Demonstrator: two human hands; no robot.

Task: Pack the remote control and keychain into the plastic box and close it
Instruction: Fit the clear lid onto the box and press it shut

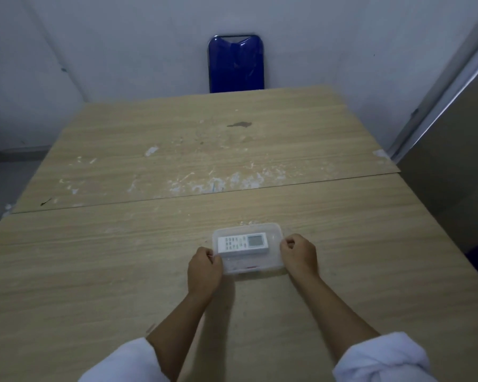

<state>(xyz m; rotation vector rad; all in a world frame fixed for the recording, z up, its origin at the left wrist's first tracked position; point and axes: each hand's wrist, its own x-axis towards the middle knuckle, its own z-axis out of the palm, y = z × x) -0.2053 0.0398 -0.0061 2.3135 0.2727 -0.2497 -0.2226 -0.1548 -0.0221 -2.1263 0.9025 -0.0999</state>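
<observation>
Walls of pale grey-blue (108,45) fill the upper left of my view and run across the top, meeting in a corner at the far left. Below them the wooden table (122,271) spreads over most of the frame, made of two boards with a seam crossing the middle; white scuffs and a dark stain mark the far board. A blue chair back (236,64) stands at the top centre, just behind the far edge. At the right edge I see a grey panel with a metal strip (453,92) slanting down. Coming to the lower middle, my left hand (204,268) reaches up from a rolled white sleeve (127,362), fingers curled against the left end of the plastic box (271,264); I cannot tell whether they pinch the rim or just press it. The remote control (243,243) lies flat inside the clear box, screen toward the right. A small red shape shows along the box's near side, too blurred to name. My right hand (298,252) is curled at the box's right end, touching it, grip likewise unclear.
</observation>
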